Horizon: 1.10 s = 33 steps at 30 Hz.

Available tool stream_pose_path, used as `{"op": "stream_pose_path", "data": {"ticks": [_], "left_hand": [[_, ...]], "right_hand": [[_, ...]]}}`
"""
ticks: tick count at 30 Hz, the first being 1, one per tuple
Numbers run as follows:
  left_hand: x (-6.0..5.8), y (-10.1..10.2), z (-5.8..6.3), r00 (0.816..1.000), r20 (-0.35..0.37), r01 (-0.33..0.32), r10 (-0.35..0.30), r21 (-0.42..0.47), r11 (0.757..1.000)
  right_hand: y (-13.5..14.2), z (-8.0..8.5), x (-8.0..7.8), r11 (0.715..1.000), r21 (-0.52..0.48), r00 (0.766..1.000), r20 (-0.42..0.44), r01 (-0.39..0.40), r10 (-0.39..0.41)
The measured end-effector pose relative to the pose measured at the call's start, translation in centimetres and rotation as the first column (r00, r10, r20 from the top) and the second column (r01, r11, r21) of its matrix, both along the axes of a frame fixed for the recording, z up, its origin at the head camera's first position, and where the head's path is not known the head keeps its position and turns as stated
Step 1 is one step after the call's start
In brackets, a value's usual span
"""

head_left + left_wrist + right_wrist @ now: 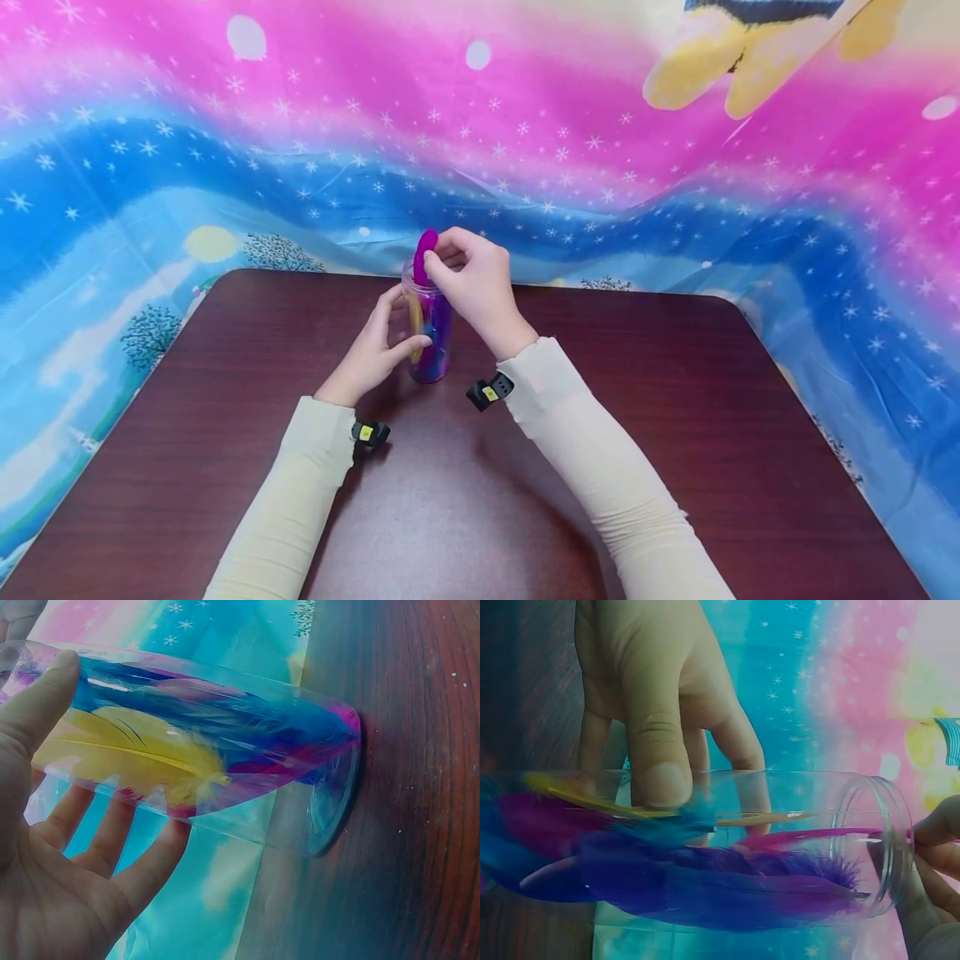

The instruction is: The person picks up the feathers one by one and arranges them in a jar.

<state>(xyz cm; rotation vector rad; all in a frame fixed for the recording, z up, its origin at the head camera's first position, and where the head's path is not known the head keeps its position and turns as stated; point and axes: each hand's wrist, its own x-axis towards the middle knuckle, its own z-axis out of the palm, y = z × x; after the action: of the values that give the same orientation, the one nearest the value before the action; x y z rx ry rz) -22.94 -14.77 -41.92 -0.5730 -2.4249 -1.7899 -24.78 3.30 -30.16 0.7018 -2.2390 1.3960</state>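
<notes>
A tall clear jar full of coloured feathers stands upright on the table. My left hand holds it round the side, thumb on the near face and fingers across from it, as the left wrist view shows. Inside lie a yellow feather and several blue, purple and magenta ones. At the jar's open mouth, my right hand pinches a magenta feather. Part of this feather sticks up above the rim, and the rest runs down inside the jar.
The dark red-brown wooden table carries the jar near its far edge. Behind and beside it hangs a pink and blue printed cloth. Black straps with small devices sit at both wrists, over pale sleeves.
</notes>
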Motion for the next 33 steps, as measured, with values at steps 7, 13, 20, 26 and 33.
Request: {"op": "stream_pose_path", "data": {"ticks": [7,13,20,26,33], "left_hand": [[0.1,0.0,0.1,1.000,-0.009,0.006,-0.006,-0.003,1.000],[-0.1,-0.1,-0.1,1.000,-0.010,0.004,-0.004,-0.003,1.000],[0.0,-0.2,0.0,1.000,-0.001,0.004,-0.004,-0.006,1.000],[0.1,0.0,-0.1,1.000,0.000,0.008,-0.008,-0.002,1.000],[0.0,0.0,0.0,1.000,0.008,0.010,-0.010,0.001,1.000]], "right_hand": [[-0.1,0.9,0.0,0.987,0.158,0.999,0.039,0.023,-0.030],[-0.1,1.8,0.0,0.959,0.284,0.990,0.140,-0.009,-0.032],[-0.2,2.7,-0.2,0.923,0.378,0.971,0.237,-0.070,-0.024],[0.0,2.7,-0.1,0.928,0.359,0.966,0.258,-0.100,0.004],[0.2,2.7,0.2,0.942,0.317,0.970,0.241,-0.107,0.029]]}}
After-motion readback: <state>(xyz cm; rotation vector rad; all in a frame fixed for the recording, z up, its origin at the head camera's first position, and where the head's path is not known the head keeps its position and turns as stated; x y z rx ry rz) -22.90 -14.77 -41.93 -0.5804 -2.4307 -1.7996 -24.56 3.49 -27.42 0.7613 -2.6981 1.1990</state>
